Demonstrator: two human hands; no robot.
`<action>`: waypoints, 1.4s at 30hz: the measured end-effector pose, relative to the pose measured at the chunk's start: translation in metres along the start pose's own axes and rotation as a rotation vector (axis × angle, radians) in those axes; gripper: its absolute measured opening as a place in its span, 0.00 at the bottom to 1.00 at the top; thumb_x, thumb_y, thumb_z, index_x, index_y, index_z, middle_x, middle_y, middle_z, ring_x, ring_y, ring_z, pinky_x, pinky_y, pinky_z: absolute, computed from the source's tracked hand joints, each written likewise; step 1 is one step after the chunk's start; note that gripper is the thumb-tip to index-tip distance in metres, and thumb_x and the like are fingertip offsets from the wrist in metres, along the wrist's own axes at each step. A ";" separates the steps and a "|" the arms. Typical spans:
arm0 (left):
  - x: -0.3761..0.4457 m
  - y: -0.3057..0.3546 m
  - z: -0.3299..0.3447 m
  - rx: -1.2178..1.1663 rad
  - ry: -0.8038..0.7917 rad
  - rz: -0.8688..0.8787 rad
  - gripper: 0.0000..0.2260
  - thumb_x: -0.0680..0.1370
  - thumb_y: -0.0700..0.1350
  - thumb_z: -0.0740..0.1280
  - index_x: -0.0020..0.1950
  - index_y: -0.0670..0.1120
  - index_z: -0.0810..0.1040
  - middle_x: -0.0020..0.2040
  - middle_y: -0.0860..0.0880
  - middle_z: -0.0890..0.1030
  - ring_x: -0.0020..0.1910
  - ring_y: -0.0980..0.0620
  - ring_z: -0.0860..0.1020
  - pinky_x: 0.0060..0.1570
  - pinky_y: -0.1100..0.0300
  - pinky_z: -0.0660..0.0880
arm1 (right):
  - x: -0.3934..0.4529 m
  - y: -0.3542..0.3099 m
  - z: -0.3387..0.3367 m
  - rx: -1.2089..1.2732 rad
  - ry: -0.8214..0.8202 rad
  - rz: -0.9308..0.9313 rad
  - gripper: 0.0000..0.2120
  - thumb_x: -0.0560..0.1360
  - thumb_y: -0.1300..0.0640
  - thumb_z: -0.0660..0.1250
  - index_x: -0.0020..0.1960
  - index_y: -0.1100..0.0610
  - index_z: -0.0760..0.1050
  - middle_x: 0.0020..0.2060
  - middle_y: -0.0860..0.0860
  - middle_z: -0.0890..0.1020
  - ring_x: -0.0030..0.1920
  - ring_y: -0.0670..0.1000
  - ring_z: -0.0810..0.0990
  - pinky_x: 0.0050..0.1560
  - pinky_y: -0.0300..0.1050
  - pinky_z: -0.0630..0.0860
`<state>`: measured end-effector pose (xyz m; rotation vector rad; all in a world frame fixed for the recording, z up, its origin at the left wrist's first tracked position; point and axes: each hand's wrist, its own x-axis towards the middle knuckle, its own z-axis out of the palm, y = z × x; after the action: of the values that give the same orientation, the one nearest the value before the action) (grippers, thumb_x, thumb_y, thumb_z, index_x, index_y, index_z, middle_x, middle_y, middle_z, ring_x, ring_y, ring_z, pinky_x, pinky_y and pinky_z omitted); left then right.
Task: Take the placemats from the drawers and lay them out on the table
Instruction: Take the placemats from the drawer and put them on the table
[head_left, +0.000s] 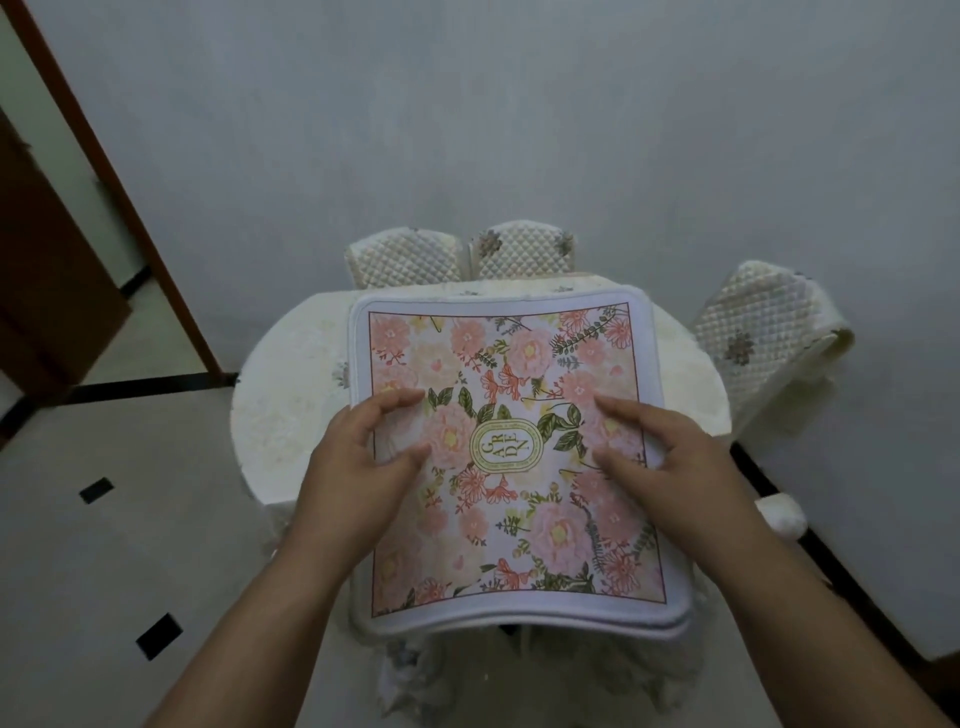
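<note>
- Head view: a stack of floral placemats (511, 415) sits at the centre of the picture, held over a round table (291, 395) covered in a pale cloth; whether its underside touches the cloth I cannot tell.
- The left hand (363, 447) grips the stack's 9 o'clock edge, thumb and fingers curled onto the printed top; the right hand (660, 452) grips the 3 o'clock edge the same way.
- The relation that counts: the stack lies directly between the hands, neither nearer. It looks roughly square, so no long axis stands out. Its far edge points to 12 o'clock, the near edge overhangs the table's rim at 6 o'clock.
- Count: the layered edges at 6 o'clock suggest three mats, perhaps more; only the top one shows its face.
- Three quilted chair backs: two (405, 257) (522, 249) at 12 o'clock, one (753, 327) at 2 o'clock.
- My judgement: next comes separating the top mat from the stack and laying it before a chair.
</note>
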<state>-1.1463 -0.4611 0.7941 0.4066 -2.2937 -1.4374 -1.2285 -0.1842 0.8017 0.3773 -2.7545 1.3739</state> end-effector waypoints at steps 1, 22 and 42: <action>0.009 0.000 0.007 0.002 0.009 -0.010 0.19 0.75 0.43 0.75 0.61 0.63 0.80 0.60 0.68 0.72 0.63 0.58 0.74 0.65 0.46 0.76 | 0.013 0.005 0.000 0.028 -0.017 0.006 0.23 0.73 0.49 0.76 0.64 0.33 0.76 0.63 0.43 0.77 0.59 0.46 0.79 0.60 0.49 0.80; 0.218 -0.005 0.130 -0.008 -0.008 -0.204 0.30 0.72 0.37 0.69 0.68 0.65 0.74 0.65 0.59 0.71 0.63 0.54 0.75 0.62 0.49 0.79 | 0.291 0.069 0.005 0.003 -0.236 -0.018 0.26 0.76 0.64 0.64 0.70 0.43 0.73 0.60 0.43 0.72 0.66 0.50 0.73 0.68 0.53 0.72; 0.398 -0.138 0.180 -0.089 -0.206 -0.395 0.38 0.75 0.30 0.66 0.77 0.62 0.66 0.67 0.54 0.75 0.57 0.55 0.80 0.49 0.59 0.82 | 0.460 0.156 0.131 -0.057 -0.130 0.097 0.19 0.74 0.66 0.68 0.61 0.51 0.81 0.59 0.51 0.81 0.60 0.53 0.79 0.62 0.56 0.76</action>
<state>-1.5768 -0.5564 0.6708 0.7486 -2.3902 -1.8376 -1.7022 -0.2882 0.6664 0.3469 -2.9471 1.3321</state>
